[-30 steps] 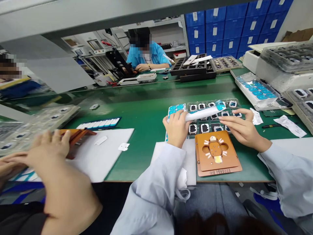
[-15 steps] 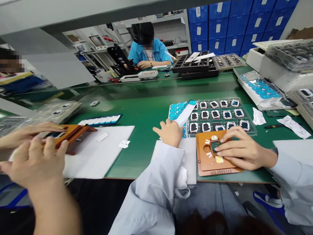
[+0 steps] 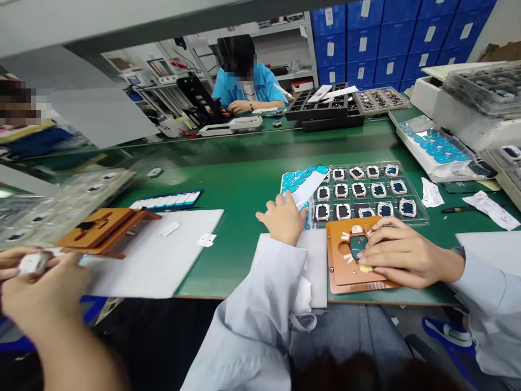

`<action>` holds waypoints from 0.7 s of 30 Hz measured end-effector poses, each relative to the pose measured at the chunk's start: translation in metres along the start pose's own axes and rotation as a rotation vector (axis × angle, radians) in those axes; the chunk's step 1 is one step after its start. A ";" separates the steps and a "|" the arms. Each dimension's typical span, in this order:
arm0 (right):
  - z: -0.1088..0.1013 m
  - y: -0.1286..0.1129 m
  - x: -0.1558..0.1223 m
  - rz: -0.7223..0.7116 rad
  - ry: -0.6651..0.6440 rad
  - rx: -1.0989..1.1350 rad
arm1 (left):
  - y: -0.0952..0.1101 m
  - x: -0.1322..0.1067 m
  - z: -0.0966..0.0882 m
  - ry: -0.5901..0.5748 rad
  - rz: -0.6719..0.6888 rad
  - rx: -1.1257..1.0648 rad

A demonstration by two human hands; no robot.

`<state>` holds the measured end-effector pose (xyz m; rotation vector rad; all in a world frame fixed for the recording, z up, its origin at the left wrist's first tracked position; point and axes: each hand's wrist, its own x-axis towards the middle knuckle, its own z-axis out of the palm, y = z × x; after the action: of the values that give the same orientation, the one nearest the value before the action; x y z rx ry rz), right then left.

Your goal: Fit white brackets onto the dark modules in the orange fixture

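A copper-orange fixture plate [image 3: 340,277] sits on the green counter [image 3: 236,271], just beside rows of teal pads [image 3: 297,179]. Pale lab sleeves [image 3: 260,304] cross the front, and deep blue bins [image 3: 366,38] with white labels [image 3: 365,8] fill the back wall.

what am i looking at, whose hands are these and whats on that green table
These pictures come from a camera worn on a person's head, looking down at their own hands on a green bench mat. The left hand touches the end of a white strip lying over a sheet of teal pads. The right hand has its fingers on a small dark part in an orange fixture. Beside them is a clear tray of dark parts. The hands at lower left are a co-worker's.
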<state>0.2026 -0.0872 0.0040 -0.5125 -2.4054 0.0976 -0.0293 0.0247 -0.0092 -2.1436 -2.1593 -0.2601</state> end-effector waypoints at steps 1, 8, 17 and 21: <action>0.000 0.000 0.000 0.001 0.011 -0.001 | 0.000 0.000 -0.001 0.011 0.012 -0.008; 0.000 0.002 -0.003 0.030 0.124 -0.029 | 0.006 0.004 -0.005 -0.038 0.517 -0.122; 0.002 0.006 -0.004 0.057 0.196 -0.084 | 0.011 0.009 0.012 -0.188 0.860 -0.193; 0.000 0.009 -0.003 0.116 0.265 -0.126 | 0.011 0.013 0.013 -0.179 0.869 -0.239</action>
<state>0.2084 -0.0800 0.0005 -0.6786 -2.1314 -0.0688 -0.0183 0.0402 -0.0187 -3.0761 -1.0935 -0.2582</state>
